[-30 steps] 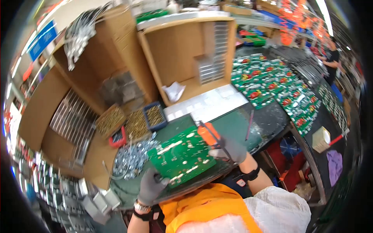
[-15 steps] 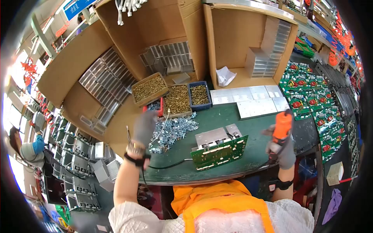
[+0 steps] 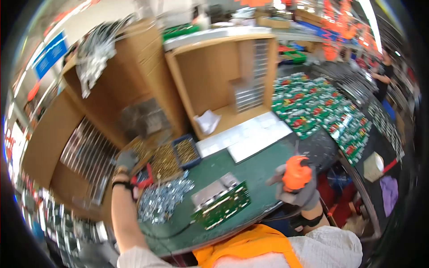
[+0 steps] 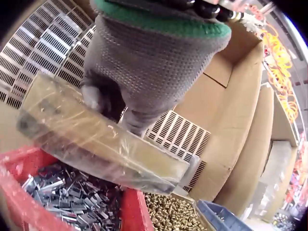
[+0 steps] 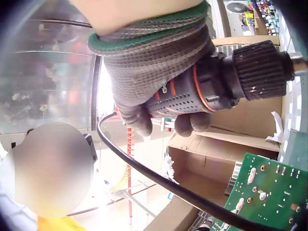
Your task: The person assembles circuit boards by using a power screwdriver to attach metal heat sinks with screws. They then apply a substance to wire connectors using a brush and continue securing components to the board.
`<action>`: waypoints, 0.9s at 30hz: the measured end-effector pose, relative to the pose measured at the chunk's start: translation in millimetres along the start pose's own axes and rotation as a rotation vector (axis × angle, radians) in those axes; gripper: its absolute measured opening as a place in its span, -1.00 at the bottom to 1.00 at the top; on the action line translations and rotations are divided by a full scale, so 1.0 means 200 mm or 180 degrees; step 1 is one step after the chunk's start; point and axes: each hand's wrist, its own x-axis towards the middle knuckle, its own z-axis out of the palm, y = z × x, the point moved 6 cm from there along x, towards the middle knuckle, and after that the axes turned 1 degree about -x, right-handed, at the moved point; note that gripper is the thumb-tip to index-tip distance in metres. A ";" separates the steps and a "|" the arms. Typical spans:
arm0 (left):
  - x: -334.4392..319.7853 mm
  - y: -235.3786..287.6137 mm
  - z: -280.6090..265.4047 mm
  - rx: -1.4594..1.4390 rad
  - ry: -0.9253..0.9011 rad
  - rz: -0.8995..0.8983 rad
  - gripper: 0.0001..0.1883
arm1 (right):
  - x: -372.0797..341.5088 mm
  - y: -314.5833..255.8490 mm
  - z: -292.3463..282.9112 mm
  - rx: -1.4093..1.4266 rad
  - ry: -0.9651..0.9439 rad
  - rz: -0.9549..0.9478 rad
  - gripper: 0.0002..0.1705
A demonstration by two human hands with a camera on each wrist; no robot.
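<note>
- While my right hand (image 3: pixel 304 199) grips an orange-and-black electric screwdriver (image 3: pixel 297 172) above the near right part of the table (image 3: pixel 263 174), my left hand (image 3: pixel 127 160) is well apart from it, over at the screw bins.
- From my left wrist view, the gloved fingers reach down behind the near wall of a taped cardboard tray (image 4: pixel 96 132); their tips are hidden, so I cannot tell whether they pinch anything.
- Just below that tray I see a red bin (image 4: pixel 138 211) of small silver clips (image 4: pixel 77 199), and beside it brass screws (image 4: pixel 171 211).
- On the table between my hands I have a green circuit board (image 3: pixel 225 207), tilted up on its edge and touching nothing of mine, with a metal block (image 3: pixel 212 194) at its far side.
- Left of the board lies a loose heap of silver pieces (image 3: pixel 163 201), near a blue bin (image 3: pixel 192 164).
- My right wrist view shows fingers curled round the screwdriver's body, and a black cable (image 5: pixel 159 180) slanting below.
- Farther back I make out flat metal plates (image 3: pixel 259 138), crumpled white paper (image 3: pixel 208 121) in an open cardboard box (image 3: pixel 210 67), and, off to the right, many more boards (image 3: pixel 313 105).
</note>
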 end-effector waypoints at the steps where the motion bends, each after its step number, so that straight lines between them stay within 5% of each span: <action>1: -0.05 0.06 -0.07 0.0366 0.0136 0.0072 -0.74 | 0.00 0.00 -0.03 -0.0041 0.0195 -0.0061 -0.29; 3: -0.07 0.03 -0.07 -0.0001 0.0380 -0.0071 -0.82 | 0.03 0.00 -0.02 -0.0636 0.0021 -0.0405 -0.20; 6: -0.17 0.09 -0.20 -0.0273 0.0784 -0.0175 -0.86 | 0.05 -0.11 0.01 -0.0127 0.0229 -0.0524 -0.41; 8: -0.19 0.10 -0.22 -0.0186 0.0919 -0.0215 -0.86 | 0.02 -0.07 -0.02 -0.0150 0.0277 -0.0447 -0.37; 10: -0.21 0.11 -0.25 -0.0107 0.1021 -0.0280 -0.86 | 0.03 -0.08 0.00 0.1355 0.0069 -0.0254 -0.35; 16: -0.34 0.25 -0.44 -0.0044 0.1459 -0.0262 -0.88 | 0.04 -0.27 0.04 0.1202 0.0149 -0.1701 -0.30; 20: -0.76 0.90 -0.68 -0.1563 0.2064 0.1186 -0.96 | 0.08 -0.34 0.07 0.2143 -0.0154 -0.2618 -0.23; 23: -1.11 1.22 -0.49 -0.2995 0.0617 0.0894 -0.96 | 0.10 -0.37 0.18 0.3372 -0.0221 -0.2575 -0.22; 24: -1.28 1.48 -0.66 -0.2920 0.0811 0.1471 -0.80 | 0.11 -0.36 0.22 0.3602 -0.0281 -0.2520 -0.21; 27: -1.43 1.54 -0.52 -0.3657 0.0520 0.1031 -0.84 | 0.09 -0.35 0.33 0.3459 -0.0312 -0.2053 -0.24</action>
